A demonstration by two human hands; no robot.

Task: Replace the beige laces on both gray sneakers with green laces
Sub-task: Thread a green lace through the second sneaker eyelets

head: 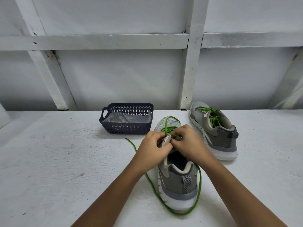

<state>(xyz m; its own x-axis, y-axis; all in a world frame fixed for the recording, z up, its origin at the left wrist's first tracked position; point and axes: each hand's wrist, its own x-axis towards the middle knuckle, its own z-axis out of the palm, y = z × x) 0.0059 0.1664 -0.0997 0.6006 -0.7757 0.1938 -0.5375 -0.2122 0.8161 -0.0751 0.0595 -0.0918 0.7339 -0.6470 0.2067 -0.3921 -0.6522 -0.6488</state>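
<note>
A white counter [65, 161] runs across the view, with a white-painted wall [114, 76] behind it. Left of centre, near the wall, stands a dark basket [126, 128] with a handle on its left end. The beige laces [118, 119] lie bundled inside it. Just in front of the basket's right corner, one end of a loose green lace [136, 149] starts on the counter. It passes under the left forearm, loops round the heel of the near sneaker [178, 182] and climbs back up that shoe's right side. The left grip [154, 145] is clenched over the shoe's middle, its fingers and thumb pinching the pale tongue [166, 140]. The near sneaker stands upright, heel toward the camera and toe pointing at the wall, with green lace crossing its lower eyelets and one loop arching over the toe. The right grip [188, 143] touches the left one, fingers curled and grasping the green lace beside the tongue. Further right and apart, close to the wall, the far sneaker [219, 133] stands upright, its own green lacing [211, 115] already threaded through the eyelets
</note>
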